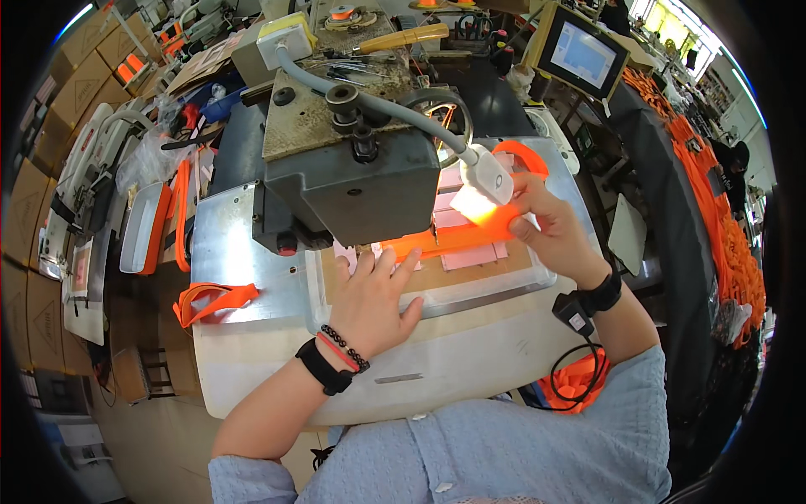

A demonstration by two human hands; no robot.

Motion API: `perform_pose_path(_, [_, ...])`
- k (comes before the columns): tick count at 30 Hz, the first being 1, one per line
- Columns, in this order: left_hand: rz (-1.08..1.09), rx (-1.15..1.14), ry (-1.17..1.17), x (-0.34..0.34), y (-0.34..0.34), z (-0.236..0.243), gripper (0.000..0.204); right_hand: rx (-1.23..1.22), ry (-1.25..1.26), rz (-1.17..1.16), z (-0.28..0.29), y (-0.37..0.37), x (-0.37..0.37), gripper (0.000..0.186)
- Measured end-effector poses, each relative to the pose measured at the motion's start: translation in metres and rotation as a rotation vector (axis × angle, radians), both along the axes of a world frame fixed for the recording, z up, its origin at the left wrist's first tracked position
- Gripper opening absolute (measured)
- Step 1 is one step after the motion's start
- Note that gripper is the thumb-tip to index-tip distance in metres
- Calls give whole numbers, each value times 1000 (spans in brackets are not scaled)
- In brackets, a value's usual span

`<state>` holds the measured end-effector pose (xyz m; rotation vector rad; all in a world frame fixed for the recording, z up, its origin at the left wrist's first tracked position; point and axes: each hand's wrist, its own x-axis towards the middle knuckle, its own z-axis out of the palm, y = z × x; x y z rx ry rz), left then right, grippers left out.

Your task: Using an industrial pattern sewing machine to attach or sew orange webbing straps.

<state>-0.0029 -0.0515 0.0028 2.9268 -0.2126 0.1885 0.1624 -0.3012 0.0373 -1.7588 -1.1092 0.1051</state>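
My left hand [374, 298] lies flat with its fingers spread, its fingertips at the near edge of an orange webbing strap [449, 241]. Between thumb and fingers, my right hand [546, 223] pinches the strap's right part, which curls up behind the hand. Under the strap is a flat template [512, 267] of brown board with pink pieces and a clear border. The dark head of an industrial sewing machine [353, 189] stands just beyond my left hand, hiding part of the template. A lit white lamp [487, 176] on a bendy grey arm shines on the strap beside my right hand.
A looped orange strap [214, 302] hangs over the metal plate's left edge. Farther left stands an orange-and-white bin [144, 228]. A screen [579, 55] is at the back right, near a long heap of orange webbing [722, 227]. Orange fabric [575, 380] lies by my right elbow.
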Motion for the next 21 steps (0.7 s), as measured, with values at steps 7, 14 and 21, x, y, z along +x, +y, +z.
perform_pose_path(7, [19,15,-28,0,-2,2,59,-327,-250,67,2,62,-35,17])
perform_pose_path(14, [49,-42,-105,1,-1,-10,48,-550,-858,19,-15,77,-13,32])
perform_pose_path(21, [59,-124,-29,1,-3,-6,50,-443,-495,120,-32,92,-17,38])
